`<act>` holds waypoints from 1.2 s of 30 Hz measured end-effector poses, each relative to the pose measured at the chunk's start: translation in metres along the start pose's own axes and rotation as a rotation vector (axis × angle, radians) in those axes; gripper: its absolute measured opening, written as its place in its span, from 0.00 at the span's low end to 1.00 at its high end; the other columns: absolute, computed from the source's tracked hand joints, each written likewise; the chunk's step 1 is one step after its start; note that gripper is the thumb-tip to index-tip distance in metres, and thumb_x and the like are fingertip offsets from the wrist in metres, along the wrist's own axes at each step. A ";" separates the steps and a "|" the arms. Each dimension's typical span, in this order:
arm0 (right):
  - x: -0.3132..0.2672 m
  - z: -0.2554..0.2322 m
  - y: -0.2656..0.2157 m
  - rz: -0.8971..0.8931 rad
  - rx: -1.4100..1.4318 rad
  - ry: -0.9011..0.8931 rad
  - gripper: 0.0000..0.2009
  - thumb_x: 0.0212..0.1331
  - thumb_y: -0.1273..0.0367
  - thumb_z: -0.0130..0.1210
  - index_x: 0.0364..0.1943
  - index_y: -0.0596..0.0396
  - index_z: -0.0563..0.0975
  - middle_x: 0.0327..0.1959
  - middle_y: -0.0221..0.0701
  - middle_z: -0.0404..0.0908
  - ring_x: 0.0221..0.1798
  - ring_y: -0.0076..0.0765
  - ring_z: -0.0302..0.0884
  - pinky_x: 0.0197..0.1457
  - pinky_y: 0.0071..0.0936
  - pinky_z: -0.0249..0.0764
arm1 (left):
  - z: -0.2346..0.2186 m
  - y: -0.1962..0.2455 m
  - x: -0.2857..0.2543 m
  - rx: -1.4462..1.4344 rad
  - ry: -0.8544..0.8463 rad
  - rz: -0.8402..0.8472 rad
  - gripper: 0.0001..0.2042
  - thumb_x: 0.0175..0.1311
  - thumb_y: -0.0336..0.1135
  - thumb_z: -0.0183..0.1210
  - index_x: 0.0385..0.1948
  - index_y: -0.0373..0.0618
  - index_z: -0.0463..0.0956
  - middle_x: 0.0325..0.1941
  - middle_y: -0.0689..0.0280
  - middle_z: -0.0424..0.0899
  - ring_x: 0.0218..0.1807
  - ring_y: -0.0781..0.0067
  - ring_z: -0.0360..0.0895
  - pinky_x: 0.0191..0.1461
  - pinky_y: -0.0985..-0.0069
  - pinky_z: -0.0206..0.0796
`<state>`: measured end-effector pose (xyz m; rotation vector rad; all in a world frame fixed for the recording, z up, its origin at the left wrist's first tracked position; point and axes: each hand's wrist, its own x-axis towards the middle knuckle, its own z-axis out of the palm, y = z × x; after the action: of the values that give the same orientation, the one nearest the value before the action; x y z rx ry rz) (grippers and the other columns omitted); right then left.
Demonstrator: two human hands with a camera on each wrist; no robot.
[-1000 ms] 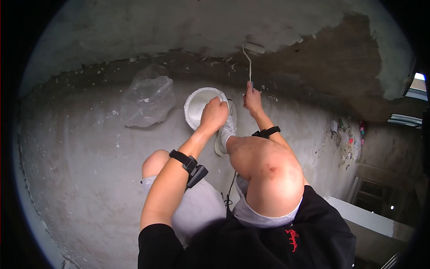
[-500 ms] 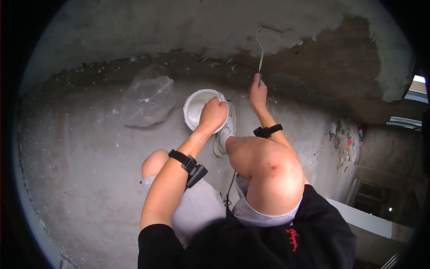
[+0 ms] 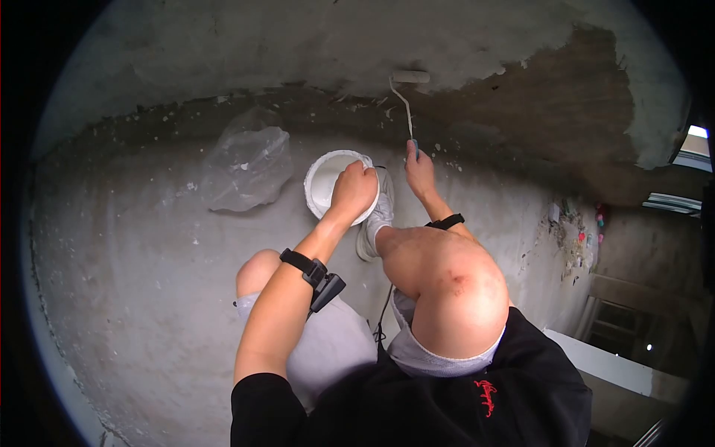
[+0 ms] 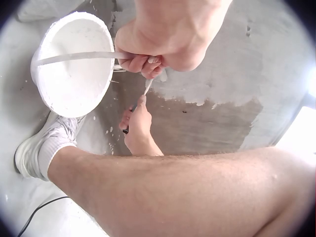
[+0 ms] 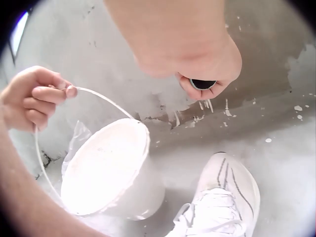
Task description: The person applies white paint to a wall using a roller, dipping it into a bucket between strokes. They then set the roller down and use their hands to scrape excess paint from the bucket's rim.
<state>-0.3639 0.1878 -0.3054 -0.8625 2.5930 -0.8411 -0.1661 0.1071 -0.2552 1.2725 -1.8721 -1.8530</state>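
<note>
My left hand [image 3: 354, 192] grips the thin white bail handle [image 5: 106, 100] of a white bucket [image 3: 313, 185], its fingers curled round it above the bucket's mouth. White coating covers the bucket's inside and rim. My right hand [image 3: 420, 173] holds a paint roller by its blue-grey handle [image 3: 414, 149]. The pale roller sleeve [image 3: 410, 77] lies against the lower wall [image 3: 477, 48], left of a brown bare patch [image 3: 551, 89]. Only the dark butt end of the roller handle [image 5: 203, 84] shows in the right wrist view.
A crumpled clear plastic bag [image 3: 247, 167] lies on the concrete floor [image 3: 149, 283] left of the bucket. My white shoe [image 3: 378, 212] stands right beside the bucket. Small debris [image 3: 573, 238] is scattered farther right. A thin black cord [image 4: 39, 210] runs near the shoe.
The roller first went up and right along the wall, then came back down and left, the right hand moving with it. The left hand and bucket stay nearly in place.
</note>
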 end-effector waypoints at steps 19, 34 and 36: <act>0.000 0.022 -0.030 0.240 0.264 -0.076 0.32 0.71 0.45 0.40 0.23 0.62 0.73 0.16 0.38 0.74 0.19 0.38 0.77 0.27 0.38 0.70 | -0.004 0.009 -0.004 0.014 0.034 0.019 0.18 0.63 0.36 0.45 0.38 0.26 0.77 0.41 0.32 0.80 0.48 0.30 0.77 0.55 0.49 0.68; 0.027 0.001 -0.050 -0.016 0.211 0.179 0.32 0.72 0.48 0.40 0.23 0.67 0.72 0.17 0.47 0.71 0.24 0.51 0.66 0.33 0.45 0.65 | -0.004 0.009 -0.008 0.019 0.027 0.026 0.18 0.62 0.35 0.45 0.36 0.25 0.77 0.40 0.31 0.79 0.48 0.29 0.76 0.55 0.48 0.67; 0.027 0.002 -0.044 0.012 0.204 0.152 0.32 0.72 0.48 0.40 0.25 0.67 0.73 0.18 0.48 0.72 0.25 0.53 0.69 0.34 0.45 0.66 | -0.003 0.007 -0.007 0.026 0.030 0.019 0.18 0.62 0.35 0.45 0.36 0.25 0.77 0.41 0.31 0.79 0.48 0.29 0.76 0.56 0.48 0.67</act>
<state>-0.3643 0.1410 -0.2826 -0.7502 2.5766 -1.1861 -0.1628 0.1091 -0.2459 1.2795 -1.8921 -1.7961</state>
